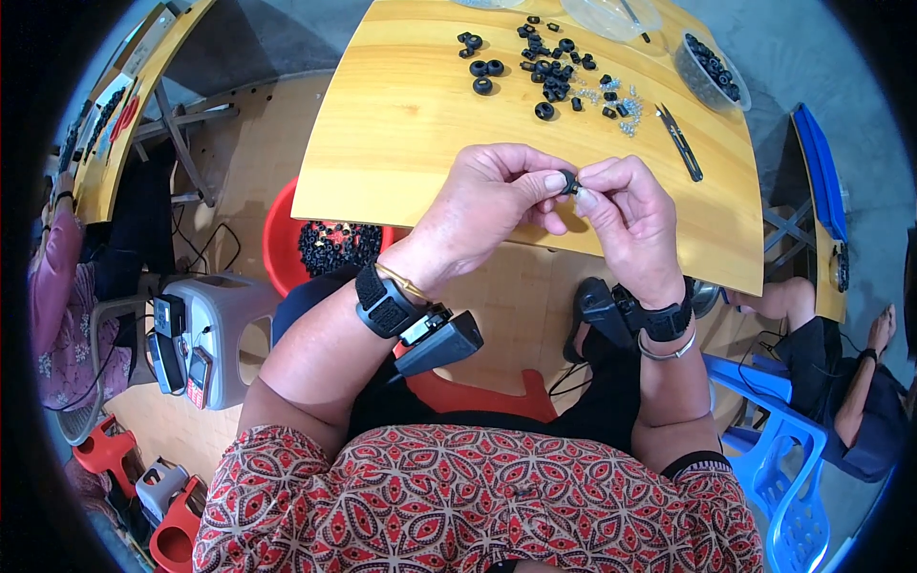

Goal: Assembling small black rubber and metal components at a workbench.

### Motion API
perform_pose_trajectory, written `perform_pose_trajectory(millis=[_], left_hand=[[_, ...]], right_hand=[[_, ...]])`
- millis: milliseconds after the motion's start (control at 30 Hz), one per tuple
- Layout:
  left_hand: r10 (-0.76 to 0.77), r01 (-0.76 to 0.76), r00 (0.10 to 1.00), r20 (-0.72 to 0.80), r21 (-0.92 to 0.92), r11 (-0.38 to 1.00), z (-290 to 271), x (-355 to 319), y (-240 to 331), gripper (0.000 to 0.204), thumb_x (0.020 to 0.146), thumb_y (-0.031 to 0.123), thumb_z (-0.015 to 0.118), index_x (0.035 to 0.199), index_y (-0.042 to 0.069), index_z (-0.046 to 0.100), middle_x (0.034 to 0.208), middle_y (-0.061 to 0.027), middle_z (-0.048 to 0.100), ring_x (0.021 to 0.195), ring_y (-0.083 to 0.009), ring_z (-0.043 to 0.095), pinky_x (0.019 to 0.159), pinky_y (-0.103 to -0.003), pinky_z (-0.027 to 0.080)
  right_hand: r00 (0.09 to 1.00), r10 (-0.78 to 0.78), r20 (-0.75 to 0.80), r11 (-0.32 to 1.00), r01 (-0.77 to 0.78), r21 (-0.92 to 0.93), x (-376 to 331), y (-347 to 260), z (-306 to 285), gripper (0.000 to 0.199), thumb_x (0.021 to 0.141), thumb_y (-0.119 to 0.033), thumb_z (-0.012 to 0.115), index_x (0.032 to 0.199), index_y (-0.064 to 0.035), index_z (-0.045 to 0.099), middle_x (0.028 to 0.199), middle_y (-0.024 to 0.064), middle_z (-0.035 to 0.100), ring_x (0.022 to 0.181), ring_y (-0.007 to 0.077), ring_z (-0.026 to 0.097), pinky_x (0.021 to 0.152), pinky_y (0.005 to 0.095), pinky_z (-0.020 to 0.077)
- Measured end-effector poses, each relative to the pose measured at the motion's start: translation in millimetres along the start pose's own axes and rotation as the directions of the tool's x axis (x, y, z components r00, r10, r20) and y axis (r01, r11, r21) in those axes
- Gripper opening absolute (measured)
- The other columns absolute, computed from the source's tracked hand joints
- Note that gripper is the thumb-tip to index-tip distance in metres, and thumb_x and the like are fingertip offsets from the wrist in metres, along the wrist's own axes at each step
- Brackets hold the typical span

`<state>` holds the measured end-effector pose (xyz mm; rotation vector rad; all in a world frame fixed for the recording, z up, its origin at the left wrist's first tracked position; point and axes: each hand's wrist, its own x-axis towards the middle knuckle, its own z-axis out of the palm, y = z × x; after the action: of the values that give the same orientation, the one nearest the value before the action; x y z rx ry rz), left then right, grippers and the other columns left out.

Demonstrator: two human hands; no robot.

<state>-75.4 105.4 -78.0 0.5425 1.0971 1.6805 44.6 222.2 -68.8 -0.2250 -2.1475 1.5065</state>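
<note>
Just over the near edge of the wooden table [401, 124], both my hands meet at a small black ring-shaped part [570, 181]. My left hand [497, 196] pinches it between thumb and fingers. From the other side, the thumb and fingertips of my right hand [632, 215] close on the same part; a tiny pale bit shows at its fingertips, too small to name. Farther back lie loose black parts [544, 72], some round and some smaller. Small clear pieces [626, 110] are scattered beside them. To their right rest black thread snips [679, 143].
A clear tub [712, 72] of black parts stands at the far right, near a clear plastic lid [611, 14]. Below the table's left edge is a red basin [280, 239] holding black rings. A grey stool [229, 334] and a blue chair [788, 439] flank me; other people sit on both sides.
</note>
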Motion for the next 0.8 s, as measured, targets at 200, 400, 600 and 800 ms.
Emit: perform_pose_trajectory(millis=[200,400,600,800], left_hand=[[0.005,-0.005,1.000,-0.003,0.028,1.000,0.9,0.4,-0.4,0.018,0.086,0.006,0.052,0.100,-0.003,0.058,0.081,-0.0085,0.061,0.063,-0.0119,0.059,0.060,-0.023,0.051],[0.049,-0.050,0.998,0.025,0.037,0.998,-0.6,0.7,-2.5,0.018,0.086,0.006,0.052,0.101,-0.002,0.058,0.081,-0.0082,0.061,0.064,-0.0116,0.058,0.060,-0.022,0.051],[0.097,-0.099,0.995,0.024,0.073,0.992,1.9,1.0,-4.5,0.017,0.085,0.003,0.052,0.099,-0.001,0.059,0.080,-0.0071,0.061,0.061,-0.0104,0.057,0.058,-0.021,0.049],[0.124,-0.124,0.992,0.005,0.112,0.986,3.0,0.3,-7.0,0.016,0.085,0.002,0.052,0.098,-0.001,0.060,0.078,-0.0066,0.061,0.060,-0.0101,0.057,0.057,-0.021,0.049]], right_hand=[[0.994,0.107,0.007,0.994,-0.107,0.004,-0.6,-5.7,-1.1,0.009,0.082,0.001,0.055,0.087,-0.0011,0.047,0.076,0.0027,0.053,0.063,0.0054,0.049,0.056,0.0182,0.0408],[0.957,0.242,0.159,0.970,-0.245,-0.001,-1.4,-5.6,-6.4,0.010,0.089,-0.011,0.048,0.091,-0.0014,0.045,0.071,0.0010,0.049,0.060,0.0069,0.047,0.054,0.0183,0.0391],[0.992,0.055,0.115,0.937,-0.011,-0.350,-0.1,-19.1,1.2,0.004,0.084,-0.002,0.048,0.082,0.0011,0.046,0.068,0.0141,0.051,0.060,0.0246,0.052,0.056,0.0304,0.0413],[0.995,-0.003,0.101,0.924,0.042,-0.381,-1.0,-22.0,4.1,0.006,0.085,-0.003,0.046,0.082,0.0013,0.048,0.068,0.0160,0.051,0.063,0.0278,0.053,0.059,0.0302,0.0423]])
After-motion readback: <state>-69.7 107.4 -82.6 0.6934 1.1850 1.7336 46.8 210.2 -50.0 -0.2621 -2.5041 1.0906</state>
